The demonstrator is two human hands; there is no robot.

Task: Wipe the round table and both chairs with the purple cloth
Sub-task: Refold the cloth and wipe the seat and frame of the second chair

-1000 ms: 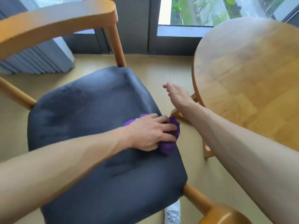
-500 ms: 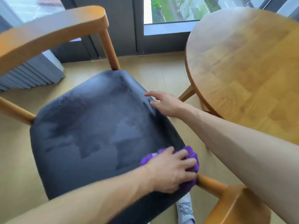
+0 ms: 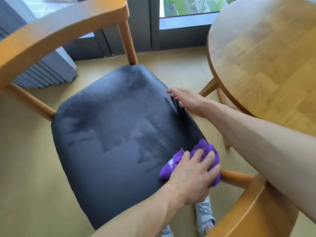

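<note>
The left hand (image 3: 191,178) presses the purple cloth (image 3: 203,151) flat against the chair seat (image 3: 111,130), at the seat's front right corner as the person faces it, just beside the wooden arm support (image 3: 237,177). The fingers are spread slightly and curled over the bunched cloth, clamping it between palm and upholstery; the cloth protrudes beyond the fingertips toward the round table (image 3: 266,62). The right hand (image 3: 186,98) rests on the right edge of the seat, nearer the back corner, with fingers straight and close together, holding nothing; it appears to steady the chair. The cloth forms a crumpled wad with no clear long axis, so wipe direction is set by the forearm, which runs from the seat's front edge toward its right edge. The unwiped-looking darker nap lies toward the back and left edges, away from the fingertips' current heading. Judgement: the seat is mid-wipe, and the left hand is the only hand placed to continue. The curved backrest rail (image 3: 56,29) and the table sit apart from the cloth. A grey shoe (image 3: 204,216) is visible below the seat's front edge.
</note>
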